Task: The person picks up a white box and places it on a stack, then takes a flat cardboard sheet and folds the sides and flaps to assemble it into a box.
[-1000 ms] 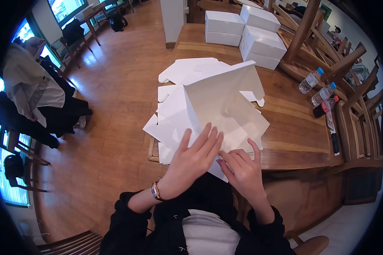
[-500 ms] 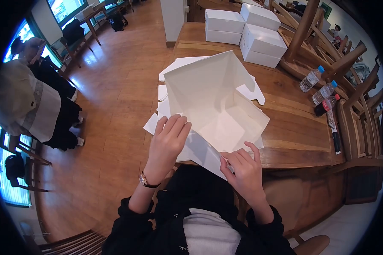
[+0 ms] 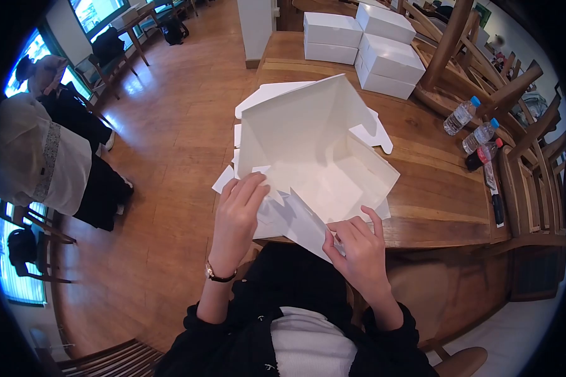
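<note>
A partly folded white cardboard box point(image 3: 295, 125) stands at the table's near edge, its lid raised and its pale inside facing me. My left hand point(image 3: 236, 210), wearing a wristwatch, has its fingers closed at the box's left corner on a side flap; the thumb is hidden. My right hand point(image 3: 358, 248) pinches the top edge of the front wall point(image 3: 305, 226) between thumb and fingers, with the little finger lifted. Beneath and behind the box lie flat white cardboard blanks point(image 3: 267, 94), only their edges showing.
Several closed white boxes point(image 3: 390, 60) are stacked at the far side of the wooden table point(image 3: 434, 207). Two clear water bottles point(image 3: 461, 117), a dark drink bottle point(image 3: 483, 155) and a black-handled item point(image 3: 497, 204) line the right edge. Upturned chairs point(image 3: 453, 56) stand beyond. People are at the left.
My left hand has shifted slightly left, and the box's left corner has opened, with a gap beside the front wall. The right hand keeps its pinch almost in place.
</note>
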The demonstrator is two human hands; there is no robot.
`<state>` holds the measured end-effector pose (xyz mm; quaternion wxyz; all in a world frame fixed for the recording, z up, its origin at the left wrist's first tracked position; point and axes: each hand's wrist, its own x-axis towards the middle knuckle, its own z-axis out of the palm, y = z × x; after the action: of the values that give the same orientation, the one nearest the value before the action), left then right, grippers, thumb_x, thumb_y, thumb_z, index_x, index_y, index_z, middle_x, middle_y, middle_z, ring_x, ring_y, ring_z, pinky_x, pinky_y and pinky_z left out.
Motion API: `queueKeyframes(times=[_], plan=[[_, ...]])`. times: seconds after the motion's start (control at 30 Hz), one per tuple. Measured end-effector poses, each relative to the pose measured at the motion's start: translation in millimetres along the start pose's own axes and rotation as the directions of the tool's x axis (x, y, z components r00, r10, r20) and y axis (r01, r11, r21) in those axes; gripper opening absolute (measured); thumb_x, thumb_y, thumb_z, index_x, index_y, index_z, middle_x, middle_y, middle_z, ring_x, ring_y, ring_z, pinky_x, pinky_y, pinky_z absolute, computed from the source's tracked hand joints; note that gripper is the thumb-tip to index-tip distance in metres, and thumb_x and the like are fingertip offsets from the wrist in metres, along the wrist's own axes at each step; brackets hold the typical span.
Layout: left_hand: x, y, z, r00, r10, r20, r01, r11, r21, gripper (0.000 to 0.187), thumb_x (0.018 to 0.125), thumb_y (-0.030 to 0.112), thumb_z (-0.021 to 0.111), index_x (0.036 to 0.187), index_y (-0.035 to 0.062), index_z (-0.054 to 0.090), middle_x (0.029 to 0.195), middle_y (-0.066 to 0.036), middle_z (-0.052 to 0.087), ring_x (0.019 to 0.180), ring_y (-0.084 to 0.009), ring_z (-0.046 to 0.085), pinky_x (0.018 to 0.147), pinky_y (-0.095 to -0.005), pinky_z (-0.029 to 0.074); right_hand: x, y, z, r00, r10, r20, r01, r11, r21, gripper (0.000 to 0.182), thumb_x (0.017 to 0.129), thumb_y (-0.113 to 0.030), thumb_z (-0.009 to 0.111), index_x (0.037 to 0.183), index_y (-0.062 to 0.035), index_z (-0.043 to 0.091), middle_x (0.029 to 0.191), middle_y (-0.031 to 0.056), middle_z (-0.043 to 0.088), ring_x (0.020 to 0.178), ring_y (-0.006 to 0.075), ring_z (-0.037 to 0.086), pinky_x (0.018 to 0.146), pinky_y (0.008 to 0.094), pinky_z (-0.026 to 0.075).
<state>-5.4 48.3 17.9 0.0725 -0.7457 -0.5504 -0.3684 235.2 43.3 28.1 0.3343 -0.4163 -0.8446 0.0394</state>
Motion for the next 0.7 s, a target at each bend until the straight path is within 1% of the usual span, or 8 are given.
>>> queueKeyframes(times=[0.1, 0.2, 0.3, 0.4, 0.5, 0.6, 0.7], plan=[[3, 12, -2, 0.995, 0.103, -0.007, -0.103, 0.995, 0.000, 0.024, 0.079, -0.006, 0.065, 0.101, -0.0007, 0.069, 0.116, -0.013, 0.070, 0.112, -0.0306, 0.066, 0.095, -0.0435, 0.048, 2, 0, 0, 1.000, 0.007, 0.023, -0.007, 1.000, -0.012, 0.009, 0.082, -0.003, 0.074, 0.089, -0.0063, 0.069, 0.071, 0.0025, 0.062, 0.072, 0.0186, 0.063, 0.108, 0.0459, 0.043], [4, 18, 7, 0.988, 0.151, -0.017, -0.150, 0.988, 0.042, 0.027, 0.076, -0.005, 0.066, 0.102, 0.0010, 0.069, 0.117, -0.012, 0.069, 0.115, -0.0298, 0.065, 0.095, -0.0443, 0.048, 2, 1, -1, 0.997, 0.011, 0.074, -0.008, 0.999, -0.042, 0.010, 0.084, -0.010, 0.074, 0.090, -0.0083, 0.066, 0.080, 0.0025, 0.065, 0.081, 0.0188, 0.064, 0.109, 0.0460, 0.043], [8, 24, 8, 0.985, 0.172, 0.008, -0.172, 0.983, 0.057, 0.031, 0.075, -0.004, 0.065, 0.105, 0.0015, 0.070, 0.118, -0.011, 0.068, 0.115, -0.0291, 0.065, 0.094, -0.0445, 0.048, 7, -3, -2, 0.995, 0.030, 0.092, -0.023, 0.996, -0.083, 0.010, 0.089, -0.015, 0.074, 0.096, -0.0081, 0.069, 0.083, 0.0023, 0.067, 0.084, 0.0186, 0.065, 0.111, 0.0470, 0.040], [6, 31, 10, 0.980, 0.199, 0.018, -0.199, 0.978, 0.056, 0.033, 0.075, -0.003, 0.065, 0.108, 0.0011, 0.069, 0.118, -0.011, 0.067, 0.114, -0.0287, 0.064, 0.093, -0.0444, 0.047, 15, -6, -1, 0.999, 0.028, 0.038, -0.024, 0.995, -0.101, 0.011, 0.093, -0.016, 0.072, 0.101, -0.0080, 0.072, 0.085, 0.0022, 0.068, 0.087, 0.0181, 0.066, 0.111, 0.0472, 0.037], [4, 36, 14, 0.978, 0.203, 0.039, -0.205, 0.976, 0.066, 0.035, 0.075, -0.002, 0.066, 0.110, 0.0007, 0.069, 0.118, -0.011, 0.067, 0.111, -0.0279, 0.064, 0.092, -0.0432, 0.046, 17, 1, 5, 0.999, 0.037, 0.036, -0.034, 0.996, -0.079, 0.011, 0.095, -0.013, 0.070, 0.103, -0.0077, 0.073, 0.086, 0.0025, 0.070, 0.088, 0.0177, 0.067, 0.111, 0.0471, 0.034], [2, 36, 19, 0.982, 0.188, 0.017, -0.188, 0.979, 0.080, 0.035, 0.075, 0.001, 0.067, 0.110, 0.0007, 0.070, 0.117, -0.010, 0.067, 0.108, -0.0267, 0.064, 0.091, -0.0420, 0.046, 18, 3, 5, 0.993, 0.086, 0.079, -0.086, 0.996, 0.003, 0.010, 0.096, -0.012, 0.069, 0.103, -0.0071, 0.073, 0.085, 0.0029, 0.071, 0.087, 0.0177, 0.067, 0.110, 0.0472, 0.034], [1, 37, 24, 0.978, 0.209, -0.003, -0.208, 0.974, 0.090, 0.034, 0.076, 0.003, 0.067, 0.110, 0.0014, 0.070, 0.115, -0.009, 0.068, 0.107, -0.0252, 0.064, 0.092, -0.0411, 0.045, 19, 5, 6, 0.992, 0.103, 0.072, -0.107, 0.993, 0.051, 0.010, 0.095, -0.012, 0.070, 0.102, -0.0057, 0.075, 0.080, 0.0042, 0.071, 0.079, 0.0181, 0.067, 0.110, 0.0459, 0.032]])
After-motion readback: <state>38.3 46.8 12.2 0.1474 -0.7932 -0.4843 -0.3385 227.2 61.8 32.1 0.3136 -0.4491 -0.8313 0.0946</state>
